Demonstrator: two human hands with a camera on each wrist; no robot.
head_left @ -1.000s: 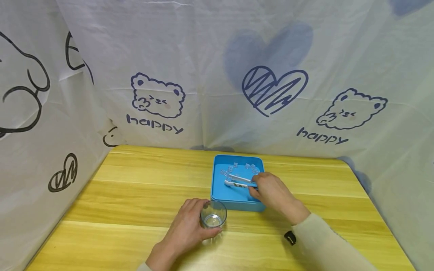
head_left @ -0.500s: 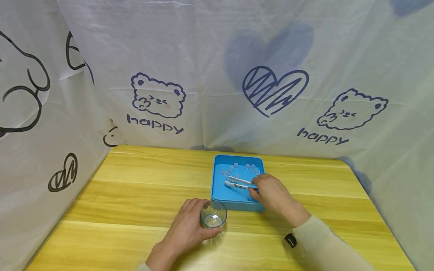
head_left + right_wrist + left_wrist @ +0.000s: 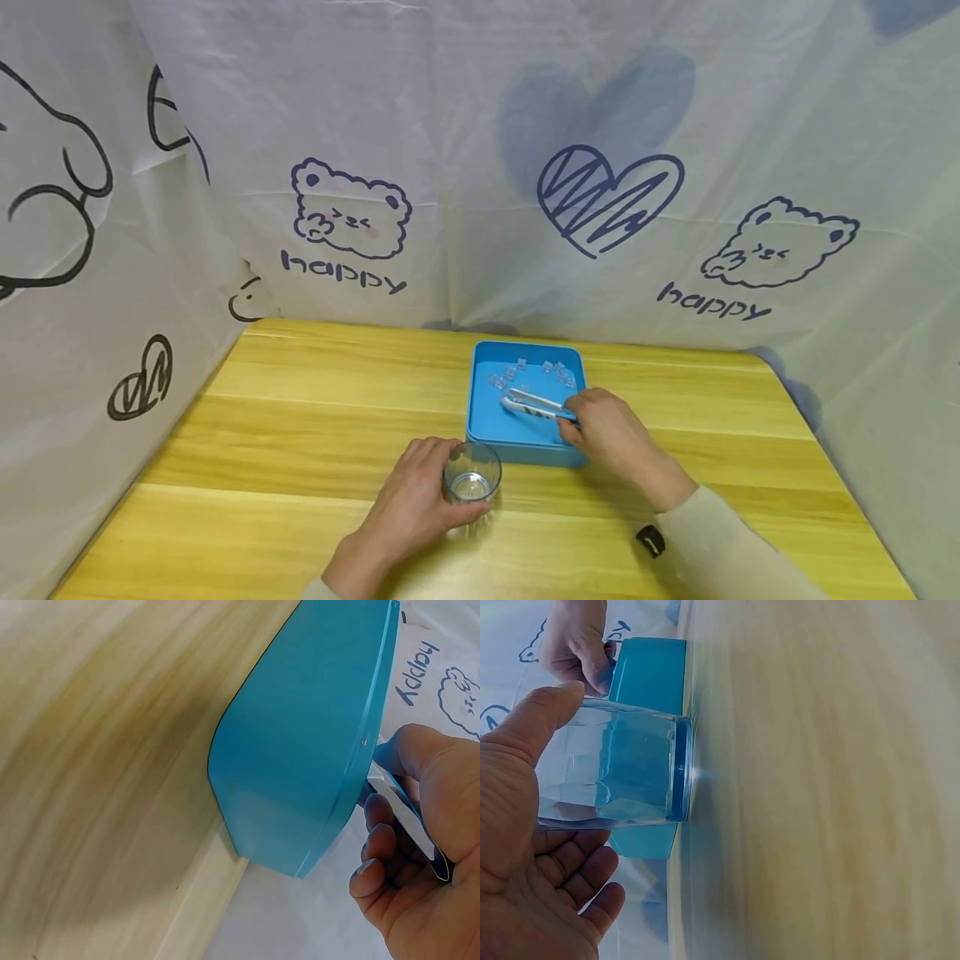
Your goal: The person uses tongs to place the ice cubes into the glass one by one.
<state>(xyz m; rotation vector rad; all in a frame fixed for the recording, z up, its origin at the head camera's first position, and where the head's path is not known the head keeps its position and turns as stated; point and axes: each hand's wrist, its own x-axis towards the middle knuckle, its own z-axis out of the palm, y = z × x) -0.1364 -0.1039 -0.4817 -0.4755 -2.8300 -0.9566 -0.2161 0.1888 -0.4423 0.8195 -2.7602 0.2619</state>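
Observation:
My left hand (image 3: 412, 500) holds a clear drinking glass (image 3: 472, 479) upright on the table, thumb on one side and fingers on the other. In the left wrist view the glass (image 3: 630, 765) looks faceted, with a thick base. My right hand (image 3: 611, 437) grips white-and-blue tongs (image 3: 536, 408) over the right side of a blue square box (image 3: 525, 454). The tips of the tongs point left, low inside the box, near several small clear cubes (image 3: 510, 374). I cannot tell whether a cube is between the tips. In the right wrist view the box wall hides those tips.
The wood-grain table (image 3: 300, 400) extends around the box and glass. A white cloth (image 3: 465, 167) with bear and heart drawings hangs behind it and along the sides. The glass stands just in front of the box's near wall. A small black item (image 3: 650, 541) shows beside the right sleeve.
The arms of the tongs have drawn closer together at the tips. My right hand has then shifted slightly right with them. The left hand and the glass stay in place.

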